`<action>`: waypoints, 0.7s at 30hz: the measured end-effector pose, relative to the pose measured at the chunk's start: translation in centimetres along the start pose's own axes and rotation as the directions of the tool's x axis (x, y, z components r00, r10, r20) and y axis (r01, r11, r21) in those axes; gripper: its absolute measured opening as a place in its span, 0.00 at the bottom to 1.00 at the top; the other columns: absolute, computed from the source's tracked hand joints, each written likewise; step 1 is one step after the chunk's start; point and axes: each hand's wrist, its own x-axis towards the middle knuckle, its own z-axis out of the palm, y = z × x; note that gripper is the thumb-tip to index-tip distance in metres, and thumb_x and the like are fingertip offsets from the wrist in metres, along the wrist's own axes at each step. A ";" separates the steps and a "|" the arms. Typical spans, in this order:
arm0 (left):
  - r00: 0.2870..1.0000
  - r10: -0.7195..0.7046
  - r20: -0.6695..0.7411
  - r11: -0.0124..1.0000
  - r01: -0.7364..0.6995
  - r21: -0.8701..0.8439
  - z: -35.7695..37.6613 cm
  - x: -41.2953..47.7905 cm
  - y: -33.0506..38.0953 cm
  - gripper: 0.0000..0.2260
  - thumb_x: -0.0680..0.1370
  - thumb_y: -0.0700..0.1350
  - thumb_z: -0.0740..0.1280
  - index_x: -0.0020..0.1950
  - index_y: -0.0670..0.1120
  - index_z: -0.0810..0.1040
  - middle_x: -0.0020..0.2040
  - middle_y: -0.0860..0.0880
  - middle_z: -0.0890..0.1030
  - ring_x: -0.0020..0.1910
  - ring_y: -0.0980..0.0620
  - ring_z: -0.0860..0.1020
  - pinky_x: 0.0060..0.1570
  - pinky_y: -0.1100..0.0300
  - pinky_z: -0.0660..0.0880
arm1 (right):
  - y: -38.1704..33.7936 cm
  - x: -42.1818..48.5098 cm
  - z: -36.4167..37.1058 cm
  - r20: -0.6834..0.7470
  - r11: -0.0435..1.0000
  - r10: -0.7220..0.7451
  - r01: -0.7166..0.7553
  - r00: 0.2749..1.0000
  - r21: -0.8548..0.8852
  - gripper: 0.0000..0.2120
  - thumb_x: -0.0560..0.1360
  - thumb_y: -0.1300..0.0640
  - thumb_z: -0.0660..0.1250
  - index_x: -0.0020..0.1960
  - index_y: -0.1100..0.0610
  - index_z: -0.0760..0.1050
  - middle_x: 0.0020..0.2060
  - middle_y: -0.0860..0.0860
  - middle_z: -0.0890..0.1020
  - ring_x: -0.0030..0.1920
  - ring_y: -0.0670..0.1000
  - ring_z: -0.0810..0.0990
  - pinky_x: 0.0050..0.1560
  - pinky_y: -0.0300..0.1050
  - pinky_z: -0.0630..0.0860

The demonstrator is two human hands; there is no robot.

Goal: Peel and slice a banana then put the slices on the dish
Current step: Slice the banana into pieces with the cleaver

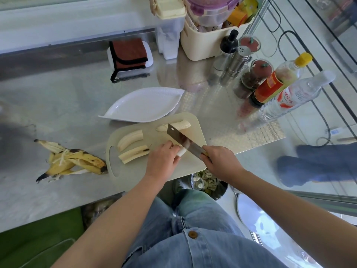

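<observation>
Your right hand (220,161) grips the handle of the cleaver (179,137) with its fingers curled round it, at the near right part of the cutting board (133,171). The blade runs from that hand toward the far left, tilted, with its far corner close to the far banana pieces (183,124).

Your left hand (163,161) holds the near banana piece (181,151) down on the board, with its fingers curled over it. Only the near end of this piece shows below the fingertips. The blade crosses the piece just to the right of those fingertips. You cannot tell whether the cutting edge touches the board.

All peeled banana lies on the cutting board:
- The banana halves (130,139), two pieces split lengthwise, lie side by side at the left part of the board, beside the handle slot.
- The far banana pieces lie along the far edge of the board, partly behind the blade.
- The near banana piece lies under your left hand, near the middle of the board.

The white leaf-shaped dish (143,105) sits on the steel table (58,113), just beyond the far edge of the board. The banana peel (73,161) lies spread on the table to the left of the board, its end touching or almost touching the board's left edge
</observation>
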 end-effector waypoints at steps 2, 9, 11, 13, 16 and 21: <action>1.000 -0.005 0.004 1.000 0.005 0.001 0.1 0.0 0.0 0.11 0.66 0.46 0.78 0.46 0.48 0.82 0.39 0.51 0.78 0.35 0.49 0.76 0.30 0.61 0.64 | 0.0 0.1 0.0 0.008 1.000 0.006 -0.006 1.000 -0.010 0.10 0.81 0.54 0.57 0.41 0.54 0.63 0.33 0.49 0.71 0.33 0.53 0.70 0.32 0.44 0.62; 1.000 -0.012 0.023 1.000 0.012 -0.014 0.4 0.1 -0.1 0.11 0.68 0.46 0.77 0.47 0.48 0.81 0.41 0.51 0.79 0.36 0.49 0.77 0.30 0.60 0.67 | 0.3 0.3 1.4 0.054 0.999 0.032 -0.030 0.998 -0.035 0.09 0.81 0.55 0.55 0.42 0.55 0.64 0.35 0.50 0.71 0.34 0.54 0.71 0.35 0.46 0.68; 1.000 -0.009 0.023 1.000 0.009 -0.017 0.4 0.0 -0.1 0.11 0.68 0.46 0.77 0.47 0.48 0.81 0.41 0.51 0.79 0.36 0.49 0.77 0.30 0.59 0.67 | 0.5 0.2 2.0 0.052 0.999 0.042 -0.041 0.998 -0.018 0.10 0.81 0.54 0.56 0.42 0.55 0.64 0.35 0.50 0.71 0.35 0.55 0.72 0.35 0.46 0.69; 1.000 -0.010 0.019 1.000 0.010 -0.020 0.4 0.0 -0.1 0.11 0.68 0.46 0.77 0.47 0.48 0.81 0.41 0.51 0.79 0.36 0.49 0.76 0.30 0.59 0.68 | 0.8 0.2 2.2 0.041 0.999 0.051 -0.051 0.998 0.003 0.10 0.81 0.54 0.57 0.41 0.55 0.65 0.34 0.50 0.71 0.34 0.54 0.71 0.34 0.45 0.66; 1.000 -0.006 0.018 1.000 0.007 -0.025 0.4 0.0 -0.1 0.11 0.68 0.46 0.77 0.47 0.48 0.81 0.42 0.51 0.78 0.36 0.49 0.76 0.30 0.60 0.67 | 1.0 0.1 1.7 0.016 0.998 0.050 -0.051 0.999 0.033 0.11 0.80 0.54 0.58 0.41 0.56 0.67 0.34 0.51 0.72 0.33 0.54 0.71 0.33 0.44 0.64; 1.000 -0.006 0.024 1.000 0.006 -0.011 0.3 0.0 -0.1 0.11 0.67 0.47 0.77 0.47 0.48 0.82 0.41 0.50 0.78 0.35 0.49 0.76 0.29 0.59 0.68 | 0.8 0.1 0.9 -0.014 0.996 0.041 -0.040 0.999 0.078 0.12 0.79 0.54 0.60 0.38 0.56 0.65 0.32 0.51 0.72 0.32 0.55 0.71 0.31 0.45 0.63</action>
